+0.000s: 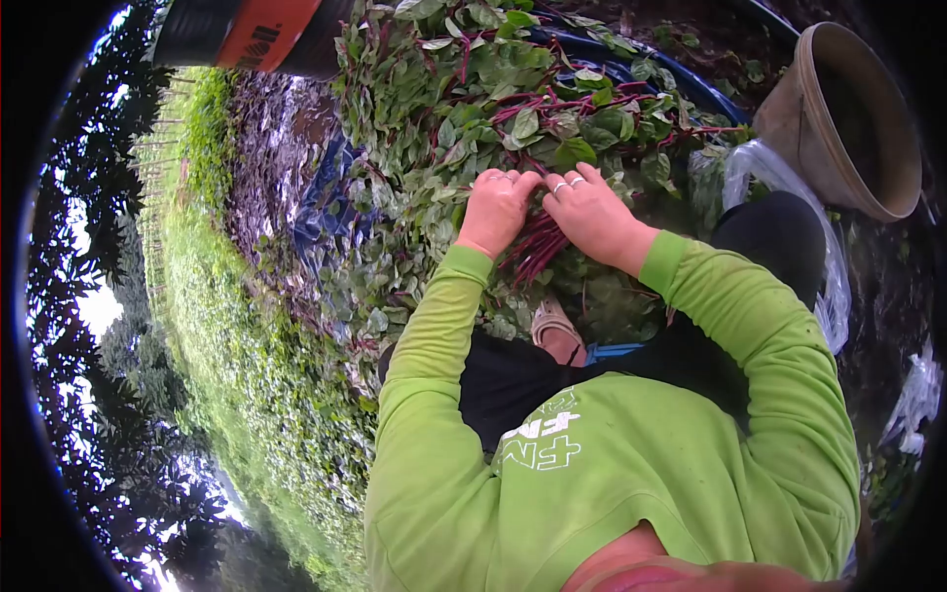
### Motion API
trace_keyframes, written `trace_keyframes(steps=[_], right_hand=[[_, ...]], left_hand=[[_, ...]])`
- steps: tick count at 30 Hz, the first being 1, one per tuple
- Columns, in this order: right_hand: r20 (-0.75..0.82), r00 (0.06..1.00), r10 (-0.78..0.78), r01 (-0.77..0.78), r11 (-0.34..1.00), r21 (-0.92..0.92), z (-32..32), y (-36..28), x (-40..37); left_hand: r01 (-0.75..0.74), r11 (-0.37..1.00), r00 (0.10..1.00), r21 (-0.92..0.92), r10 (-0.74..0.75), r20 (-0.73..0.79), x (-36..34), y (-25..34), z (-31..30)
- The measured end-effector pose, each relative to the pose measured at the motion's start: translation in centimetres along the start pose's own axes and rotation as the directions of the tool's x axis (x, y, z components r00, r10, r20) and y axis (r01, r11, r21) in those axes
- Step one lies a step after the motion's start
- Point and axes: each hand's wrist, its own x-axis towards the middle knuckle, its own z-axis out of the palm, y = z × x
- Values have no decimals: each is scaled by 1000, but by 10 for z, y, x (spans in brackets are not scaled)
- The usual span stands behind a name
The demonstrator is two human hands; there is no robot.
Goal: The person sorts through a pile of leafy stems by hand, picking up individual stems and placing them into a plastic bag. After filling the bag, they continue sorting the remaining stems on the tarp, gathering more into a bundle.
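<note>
Both of my hands meet around a bunch of red-stemmed leafy greens [534,247], whose cut stems point down toward my lap. My left hand [495,209] is closed on the bunch from the left, with a ring on a finger. From the right, my right hand [594,217], also with rings, has its fingers curled round the same stems. The thumbs and fingertips nearly touch. Leaves of the bunch blend into a big heap of loose greens [424,148] beyond and beside the hands.
A dark drum with an orange band [266,35] stands at the top left. A brown bucket [814,118] lies tilted at the upper right, beside a clear plastic bag [837,286]. Blue sheeting [330,202] shows under the heap. A sandaled foot [557,331] is below the stems.
</note>
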Motion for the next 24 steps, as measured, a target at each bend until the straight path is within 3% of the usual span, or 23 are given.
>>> trace_keyframes(steps=[1, 4, 5, 8, 12, 13, 16, 17, 18, 19, 20, 21, 23, 24], right_hand=[[44, 999, 2, -3, 1000, 4, -3, -1, 1], [72, 997, -19, 20, 1000, -18, -2, -3, 3], [65, 997, -32, 35, 999, -32, 0, -4, 3], [30, 998, -52, 54, 996, -74, -1, -8, 5], [21, 998, -61, 62, 995, -83, 1, -14, 6], [42, 997, -59, 62, 995, -81, 1, -15, 7], [101, 992, -71, 79, 994, -75, -3, -20, 7], [118, 990, -80, 90, 993, -74, -5, -21, 7], [97, 991, -97, 103, 993, -62, -4, -24, 4], [75, 991, -113, 117, 992, -53, -3, -25, 0], [50, 991, -126, 129, 990, -52, -4, -24, -1], [55, 991, -119, 121, 992, -28, -6, -23, -1], [76, 991, -106, 104, 994, 33, -8, -23, -3], [93, 991, -100, 97, 994, 41, -7, -23, -3]], left_hand=[[54, 999, 998, -10, -53, 31, -5, 5, 1], [345, 823, 939, -452, -303, 165, -11, 7, -2], [519, 517, 848, -681, -416, 330, -22, -1, 12], [582, -23, 673, -813, -548, 497, -22, 4, 9], [556, 75, 614, -828, -708, 349, -28, 23, 13], [514, 143, 607, -846, -757, 241, -32, 25, 26], [574, 323, 562, -752, -823, 76, -42, 23, 41], [553, 418, 517, -721, -851, -97, -53, 5, 51], [558, 333, 395, -760, -912, -109, -61, -11, 39], [486, 146, 177, -862, -982, -67, -67, -22, 20], [445, 32, 50, -895, -999, -10, -85, -42, 5], [597, 20, -31, -802, -998, -48, -94, -58, -12], [800, 150, -24, -581, -959, -281, -94, -85, 1], [922, 236, 86, -308, -897, -433, -82, -86, 2]])
